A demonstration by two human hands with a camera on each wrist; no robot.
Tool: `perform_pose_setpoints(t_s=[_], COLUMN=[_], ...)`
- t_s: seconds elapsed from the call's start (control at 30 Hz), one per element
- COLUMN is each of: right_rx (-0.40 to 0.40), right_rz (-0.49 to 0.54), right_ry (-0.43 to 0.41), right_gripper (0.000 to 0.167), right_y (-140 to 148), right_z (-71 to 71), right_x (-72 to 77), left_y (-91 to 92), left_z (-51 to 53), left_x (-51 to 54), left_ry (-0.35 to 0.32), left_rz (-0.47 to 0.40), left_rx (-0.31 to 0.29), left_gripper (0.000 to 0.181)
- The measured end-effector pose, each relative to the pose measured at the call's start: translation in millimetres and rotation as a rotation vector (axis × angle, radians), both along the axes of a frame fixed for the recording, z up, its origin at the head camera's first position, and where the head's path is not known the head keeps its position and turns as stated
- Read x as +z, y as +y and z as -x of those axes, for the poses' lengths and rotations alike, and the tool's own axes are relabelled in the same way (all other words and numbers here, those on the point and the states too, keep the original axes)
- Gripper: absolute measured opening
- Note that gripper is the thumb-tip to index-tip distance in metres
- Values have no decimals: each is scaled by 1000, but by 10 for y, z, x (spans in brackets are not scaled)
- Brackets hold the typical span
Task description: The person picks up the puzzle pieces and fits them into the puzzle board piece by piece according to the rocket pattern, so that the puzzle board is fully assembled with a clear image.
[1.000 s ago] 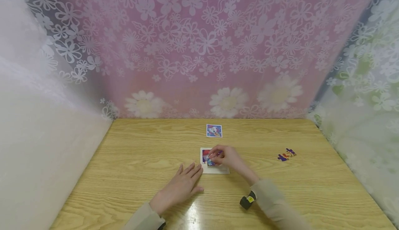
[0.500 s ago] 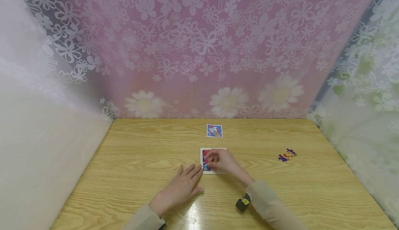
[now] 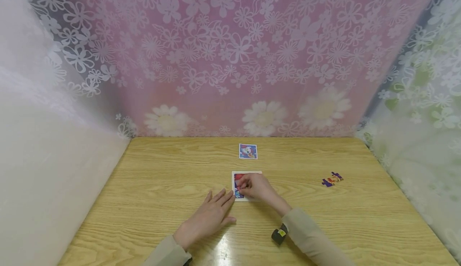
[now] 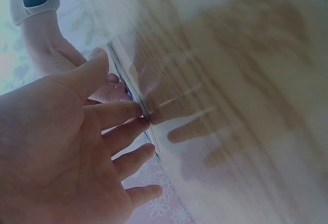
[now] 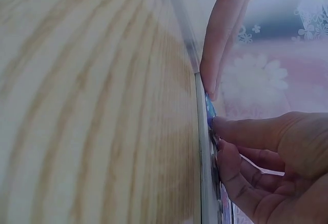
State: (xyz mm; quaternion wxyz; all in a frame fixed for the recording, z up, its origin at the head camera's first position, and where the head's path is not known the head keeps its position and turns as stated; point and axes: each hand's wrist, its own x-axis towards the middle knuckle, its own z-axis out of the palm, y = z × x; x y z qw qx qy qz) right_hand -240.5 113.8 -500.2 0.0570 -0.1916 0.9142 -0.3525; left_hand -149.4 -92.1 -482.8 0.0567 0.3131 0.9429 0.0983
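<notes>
A white-rimmed puzzle board (image 3: 246, 199) lies on the table, with red and purple picture parts (image 3: 237, 177) along its left. My left hand (image 3: 209, 218) rests flat, fingers spread, fingertips at the board's lower left edge. Over the board, my right hand (image 3: 260, 188) has its thumb and fingers curled together at a blue piece (image 3: 239, 194) near that corner. The right wrist view shows the thumb of my right hand (image 5: 271, 157) against the blue piece (image 5: 210, 109), low on the board. My right hand covers much of the board's right part.
A small picture card (image 3: 248, 151) lies behind the board. To the right are a few loose purple and orange puzzle pieces (image 3: 332, 179). Flowered curtains (image 3: 234, 57) stand behind and beside the wooden table (image 3: 162, 178).
My right hand has moved left and slightly down, bringing the blue piece from the board's middle to its lower left corner. My left hand has stayed in place.
</notes>
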Motion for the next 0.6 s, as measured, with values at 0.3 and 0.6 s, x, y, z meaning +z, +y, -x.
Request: perform_pose_setpoints(t_s=[0.3,0.6], right_rx=[-28,-72], right_rz=[-26,-75], right_ry=[-2,-14], right_gripper=[13,11], right_y=[-16,-18], right_z=[-3,5], right_x=[25,63], left_y=[4,4], left_z=[15,41], left_x=[-8,-48], left_ry=[-4,-9], left_rz=[-2,13], left_rx=[3,-1], left_gripper=[67,69])
